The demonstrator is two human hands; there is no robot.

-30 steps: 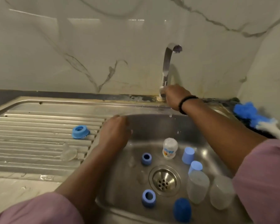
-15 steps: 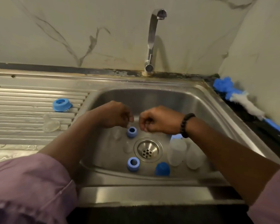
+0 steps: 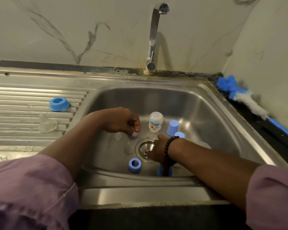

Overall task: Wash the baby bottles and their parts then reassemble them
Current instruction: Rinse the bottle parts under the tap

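In the steel sink (image 3: 198, 103), my left hand (image 3: 121, 122) curls down over a blue screw ring (image 3: 133, 136), thumb and fingertips pinching it. My right hand (image 3: 156, 151) reaches down over the drain (image 3: 144, 146), and its fingers touch a dark blue cap (image 3: 159, 171) at the front wall. Whether they grip the cap is hidden. A small white bottle (image 3: 155, 123) stands upside-down behind the drain, with two light blue caps (image 3: 173, 127) beside it. Another blue ring (image 3: 134, 165) and clear teats (image 3: 128, 148) lie on the sink floor. My right arm covers most of the clear bottles (image 3: 205, 145).
On the ribbed drainboard (image 3: 23, 97) to the left sit a blue ring (image 3: 58, 103) and a clear teat (image 3: 47, 125). The tap (image 3: 154, 35) stands behind the sink with no water running. A blue and white bottle brush (image 3: 239, 95) lies on the right counter.
My right hand left the tap base, came down beside my left hand, then dropped toward the sink's front. My left hand settled on the blue ring. The view tilted down.
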